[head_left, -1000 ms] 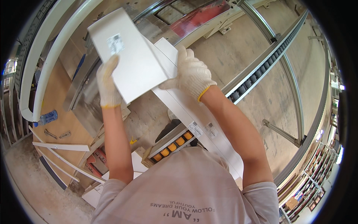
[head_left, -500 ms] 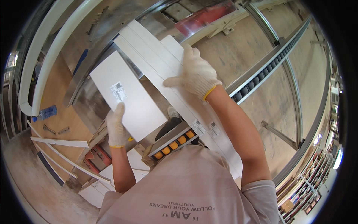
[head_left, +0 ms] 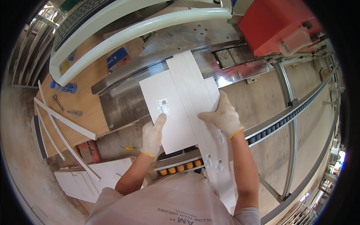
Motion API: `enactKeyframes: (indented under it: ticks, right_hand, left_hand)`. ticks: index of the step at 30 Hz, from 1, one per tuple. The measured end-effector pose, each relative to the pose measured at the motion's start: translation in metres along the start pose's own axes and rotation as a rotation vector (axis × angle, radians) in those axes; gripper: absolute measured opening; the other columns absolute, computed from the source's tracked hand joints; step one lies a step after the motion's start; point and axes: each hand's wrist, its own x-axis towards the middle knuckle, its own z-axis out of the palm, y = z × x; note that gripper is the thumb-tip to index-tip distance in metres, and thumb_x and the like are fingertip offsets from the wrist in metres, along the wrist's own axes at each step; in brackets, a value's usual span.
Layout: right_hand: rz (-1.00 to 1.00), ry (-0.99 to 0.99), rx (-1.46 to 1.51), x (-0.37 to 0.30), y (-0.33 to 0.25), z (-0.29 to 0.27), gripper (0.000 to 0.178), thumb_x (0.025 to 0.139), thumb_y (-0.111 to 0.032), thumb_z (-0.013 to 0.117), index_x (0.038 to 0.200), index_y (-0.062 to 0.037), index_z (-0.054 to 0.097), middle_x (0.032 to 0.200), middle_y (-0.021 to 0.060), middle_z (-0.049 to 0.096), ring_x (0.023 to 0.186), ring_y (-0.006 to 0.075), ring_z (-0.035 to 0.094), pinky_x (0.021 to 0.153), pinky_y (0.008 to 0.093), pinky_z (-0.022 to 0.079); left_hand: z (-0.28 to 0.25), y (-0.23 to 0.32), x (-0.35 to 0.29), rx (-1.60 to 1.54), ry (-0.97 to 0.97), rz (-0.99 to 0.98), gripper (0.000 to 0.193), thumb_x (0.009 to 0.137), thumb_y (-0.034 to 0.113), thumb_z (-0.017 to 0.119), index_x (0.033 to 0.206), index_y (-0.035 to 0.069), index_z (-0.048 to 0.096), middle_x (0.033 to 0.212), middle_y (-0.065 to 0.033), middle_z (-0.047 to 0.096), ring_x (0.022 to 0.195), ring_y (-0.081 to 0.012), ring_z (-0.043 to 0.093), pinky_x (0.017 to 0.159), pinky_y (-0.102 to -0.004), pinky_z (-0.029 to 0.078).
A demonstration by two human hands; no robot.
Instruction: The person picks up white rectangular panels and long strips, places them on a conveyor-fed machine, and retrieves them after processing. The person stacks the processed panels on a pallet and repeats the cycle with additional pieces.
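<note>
My left hand (head_left: 152, 135), in a white knit glove, grips the left edge of a white rectangular panel (head_left: 170, 125), its thumb on top beside a printed label (head_left: 163, 107). The panel's right edge meets long narrow white boards (head_left: 193, 95), which run from the metal machine bed back toward my body. My right hand (head_left: 224, 117), gloved too, is closed on the right side of these boards, thumb lying across their top. A shorter white board (head_left: 212, 87) shows beside them at that hand. The fingers under the boards are hidden.
Orange rollers (head_left: 180, 167) line a rail in front of me. At left, a wooden table (head_left: 90, 112) bears white strips (head_left: 71, 122), a bottle (head_left: 67, 87) and a knife (head_left: 75, 112). A white curved bar (head_left: 142, 32) and red machine housing (head_left: 275, 26) stand beyond; a roller track (head_left: 285, 120) runs right.
The panel in my left hand has moved right and now sits against the long boards. My right hand keeps its hold. The whole view has turned, bringing the red housing into sight.
</note>
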Motion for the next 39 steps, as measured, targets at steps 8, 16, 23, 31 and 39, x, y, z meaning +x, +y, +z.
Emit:
enactKeyframes:
  ticks: [8,16,23,31,39]
  right_hand:
    - [-0.025,-0.358,0.401,0.017,0.032,-0.028,0.080,0.084,-0.020,0.088,0.150,0.0062,0.054,0.125,0.0200,0.075,0.114,0.0242,0.073,0.100,0.0369,0.058]
    - [0.043,-0.414,0.532,-0.005,0.052,-0.023,0.070,0.086,-0.015,0.085,0.147,0.0066,0.059,0.126,0.0172,0.076,0.111,0.0219,0.072,0.100,0.0378,0.057]
    - [0.048,-0.347,0.432,-0.023,0.059,-0.025,0.065,0.084,-0.018,0.084,0.141,0.0058,0.065,0.121,0.0152,0.077,0.109,0.0205,0.071,0.100,0.0370,0.057]
    - [0.104,-0.489,0.537,-0.026,0.056,-0.020,0.062,0.079,-0.017,0.088,0.134,0.0050,0.068,0.115,0.0126,0.077,0.106,0.0187,0.071,0.098,0.0344,0.057]
    - [0.108,-0.443,0.492,-0.026,0.063,-0.013,0.060,0.078,-0.014,0.089,0.132,0.0053,0.069,0.112,0.0124,0.078,0.101,0.0182,0.072,0.094,0.0338,0.058]
  left_hand:
    - [-0.003,0.019,-0.015,0.314,-0.037,0.044,0.055,0.103,0.044,0.072,0.123,-0.007,0.076,0.111,-0.0143,0.079,0.098,-0.0188,0.071,0.091,-0.0359,0.054]
    - [-0.011,0.013,-0.015,0.363,-0.101,0.055,0.057,0.106,0.046,0.067,0.126,-0.007,0.074,0.112,-0.0175,0.079,0.098,-0.0212,0.071,0.092,-0.0382,0.054]
    - [-0.006,-0.012,-0.018,0.287,-0.035,0.197,0.055,0.108,0.044,0.064,0.129,-0.006,0.072,0.109,-0.0186,0.079,0.098,-0.0230,0.071,0.093,-0.0399,0.054]
    - [-0.005,-0.030,-0.018,0.192,-0.050,0.136,0.053,0.110,0.041,0.062,0.133,-0.005,0.070,0.114,-0.0181,0.078,0.101,-0.0232,0.071,0.095,-0.0388,0.054]
    - [-0.004,-0.032,-0.018,0.167,-0.039,0.157,0.053,0.110,0.042,0.062,0.132,-0.005,0.071,0.112,-0.0157,0.079,0.099,-0.0210,0.070,0.094,-0.0376,0.054]
